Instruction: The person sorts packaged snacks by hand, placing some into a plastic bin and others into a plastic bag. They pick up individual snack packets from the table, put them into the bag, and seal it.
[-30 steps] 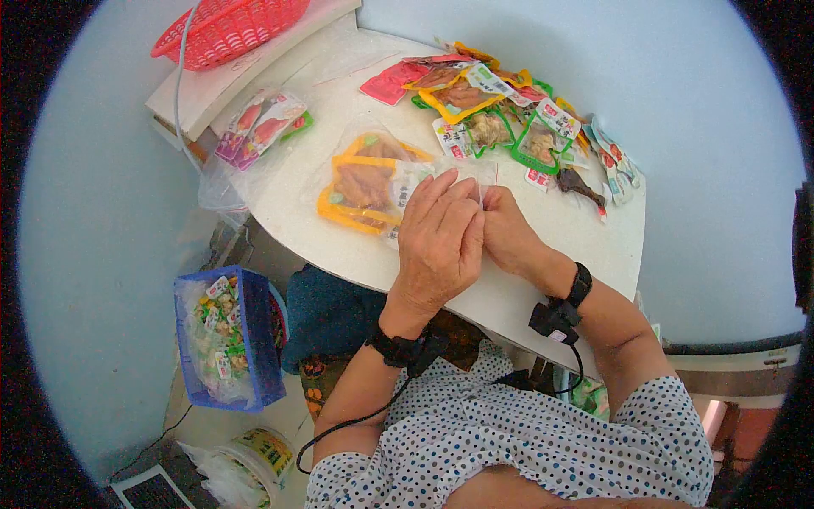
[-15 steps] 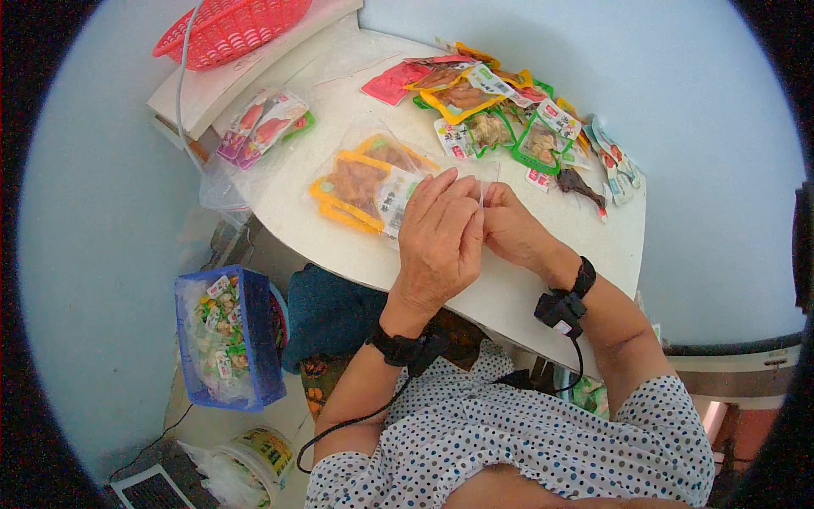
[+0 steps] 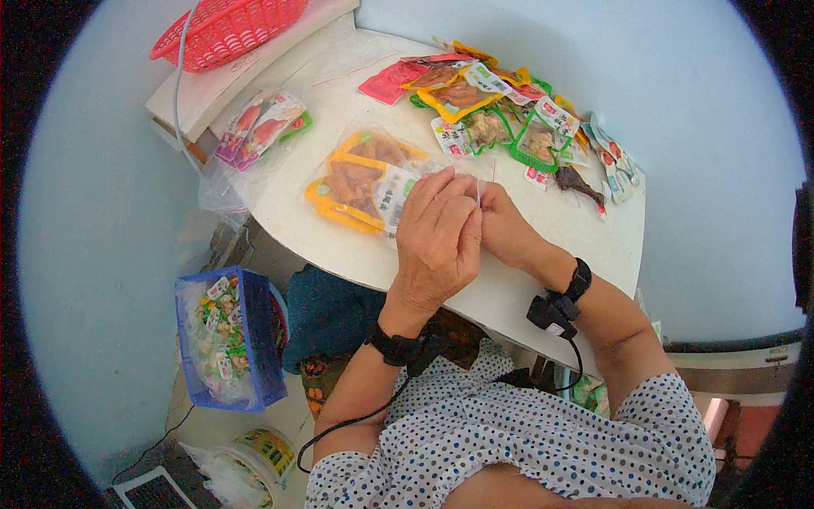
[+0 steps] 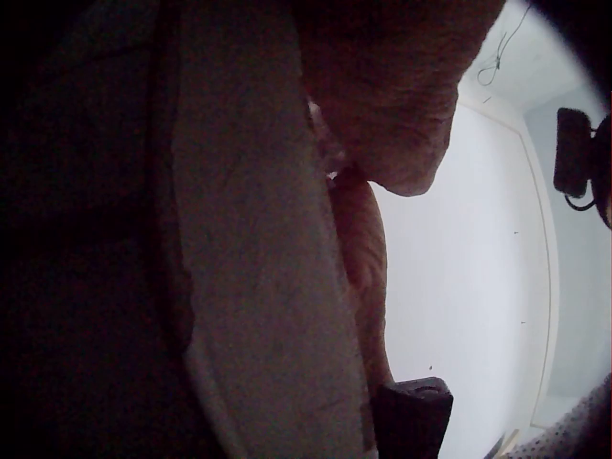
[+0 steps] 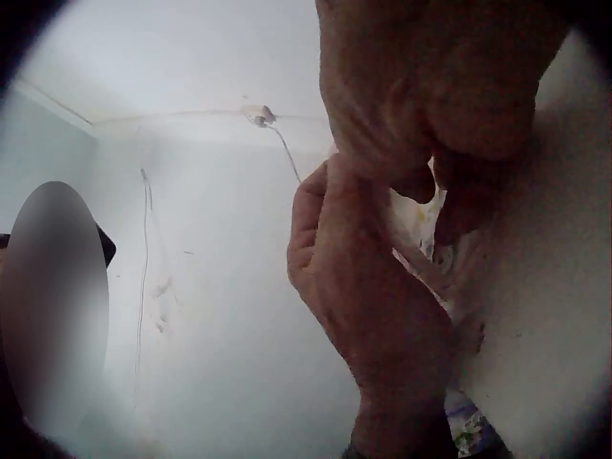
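A clear plastic bag (image 3: pixel 432 163) lies near the table's front edge with yellow-edged snack packets (image 3: pixel 354 187) inside it. My left hand (image 3: pixel 437 242) lies across the bag's right end, fingers bent together and pinching its edge. Close against it, my right hand (image 3: pixel 513 227) has curled fingers and grips the same edge, which shows as a thin upright strip between the hands. The fingertips are mostly hidden from the head view. In the right wrist view the two hands meet over a bit of clear plastic; the left wrist view is dark.
Colourful snack packets (image 3: pixel 487 127) are heaped at the back of the white table (image 3: pixel 288 216). Purple packets (image 3: pixel 259 127) lie at the left. A red basket (image 3: pixel 233 34) sits on a white ledge. Below stand a blue crate (image 3: pixel 264 339) of small packets and a white bucket (image 3: pixel 259 458).
The yellow-edged packets have shifted slightly left and turned a little with the bag. The right wrist moved slightly outward and back. Both hands have kept their place at the bag's edge.
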`<action>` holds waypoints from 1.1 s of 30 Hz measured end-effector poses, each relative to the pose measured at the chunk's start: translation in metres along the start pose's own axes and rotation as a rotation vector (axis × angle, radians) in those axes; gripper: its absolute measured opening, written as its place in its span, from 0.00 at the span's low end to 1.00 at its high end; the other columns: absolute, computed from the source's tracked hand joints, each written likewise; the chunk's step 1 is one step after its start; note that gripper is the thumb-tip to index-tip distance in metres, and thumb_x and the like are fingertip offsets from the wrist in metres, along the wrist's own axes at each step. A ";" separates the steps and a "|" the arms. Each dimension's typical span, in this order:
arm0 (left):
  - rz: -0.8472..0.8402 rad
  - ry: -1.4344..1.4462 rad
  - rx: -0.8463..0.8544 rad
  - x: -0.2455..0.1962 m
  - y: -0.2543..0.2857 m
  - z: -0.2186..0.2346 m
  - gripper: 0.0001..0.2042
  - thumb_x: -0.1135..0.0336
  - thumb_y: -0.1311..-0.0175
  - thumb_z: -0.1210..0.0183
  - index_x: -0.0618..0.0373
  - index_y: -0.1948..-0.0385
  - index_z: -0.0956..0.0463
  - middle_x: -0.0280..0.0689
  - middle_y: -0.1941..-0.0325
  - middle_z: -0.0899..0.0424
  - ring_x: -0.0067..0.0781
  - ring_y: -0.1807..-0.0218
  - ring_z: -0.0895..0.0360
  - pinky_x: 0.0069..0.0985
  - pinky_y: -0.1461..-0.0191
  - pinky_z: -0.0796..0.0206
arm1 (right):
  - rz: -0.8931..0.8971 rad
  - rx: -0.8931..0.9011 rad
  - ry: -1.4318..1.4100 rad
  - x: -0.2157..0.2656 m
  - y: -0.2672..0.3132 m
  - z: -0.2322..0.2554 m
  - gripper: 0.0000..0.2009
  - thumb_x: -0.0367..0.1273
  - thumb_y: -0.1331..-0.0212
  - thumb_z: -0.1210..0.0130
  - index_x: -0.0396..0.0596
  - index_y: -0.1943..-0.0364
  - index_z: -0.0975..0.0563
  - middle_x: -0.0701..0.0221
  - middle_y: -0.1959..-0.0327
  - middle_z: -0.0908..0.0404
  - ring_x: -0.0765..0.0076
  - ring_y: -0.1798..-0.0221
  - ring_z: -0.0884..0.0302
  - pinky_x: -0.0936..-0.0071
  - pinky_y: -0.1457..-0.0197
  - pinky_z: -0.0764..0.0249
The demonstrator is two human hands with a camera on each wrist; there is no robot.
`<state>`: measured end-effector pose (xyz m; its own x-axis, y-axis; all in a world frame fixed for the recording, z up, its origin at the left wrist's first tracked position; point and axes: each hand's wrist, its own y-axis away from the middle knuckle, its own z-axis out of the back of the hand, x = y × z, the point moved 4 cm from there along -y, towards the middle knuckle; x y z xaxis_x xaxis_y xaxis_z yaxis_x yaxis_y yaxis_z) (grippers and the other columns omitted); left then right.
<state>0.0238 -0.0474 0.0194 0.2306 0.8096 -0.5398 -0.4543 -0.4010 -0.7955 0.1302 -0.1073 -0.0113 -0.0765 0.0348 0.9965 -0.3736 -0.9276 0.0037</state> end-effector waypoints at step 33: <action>0.004 -0.002 0.008 0.005 0.004 -0.001 0.07 0.74 0.44 0.44 0.63 0.64 0.24 0.47 0.53 0.19 0.52 0.45 0.25 0.47 0.37 0.38 | -0.262 0.179 -0.225 0.000 -0.001 0.009 0.06 0.28 0.40 0.48 0.41 0.70 0.21 0.72 0.76 0.20 0.78 0.76 0.25 0.79 0.73 0.29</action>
<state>0.0236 -0.0459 0.0131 0.2276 0.8088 -0.5422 -0.4621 -0.4004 -0.7913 0.1395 -0.1094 -0.0108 0.2126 0.2155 0.9531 -0.1842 -0.9491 0.2556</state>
